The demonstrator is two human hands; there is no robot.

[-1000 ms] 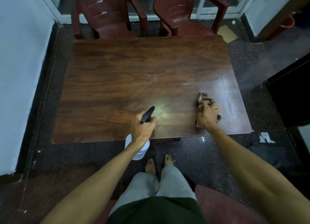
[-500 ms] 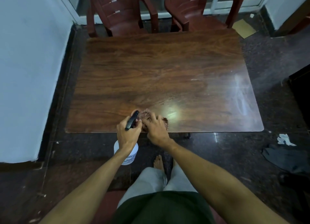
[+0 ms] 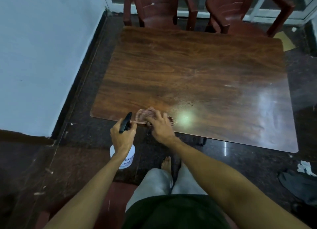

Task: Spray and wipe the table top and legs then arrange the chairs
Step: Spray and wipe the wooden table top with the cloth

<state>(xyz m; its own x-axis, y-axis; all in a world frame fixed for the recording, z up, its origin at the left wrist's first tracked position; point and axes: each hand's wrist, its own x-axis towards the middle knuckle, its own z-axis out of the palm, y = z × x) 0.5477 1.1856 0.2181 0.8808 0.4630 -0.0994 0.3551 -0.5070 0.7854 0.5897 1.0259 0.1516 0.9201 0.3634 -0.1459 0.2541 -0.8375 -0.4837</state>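
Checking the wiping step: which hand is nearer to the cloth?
Right. The right hand presses on the cloth at the table's near edge; the left hand holds the spray bottle just beside it.

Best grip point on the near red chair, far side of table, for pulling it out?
Grip the left dark red plastic chair by an armrest, from the side. It faces the brown wooden table, seat tucked at the edge, backrest top out of frame. Judgement only.
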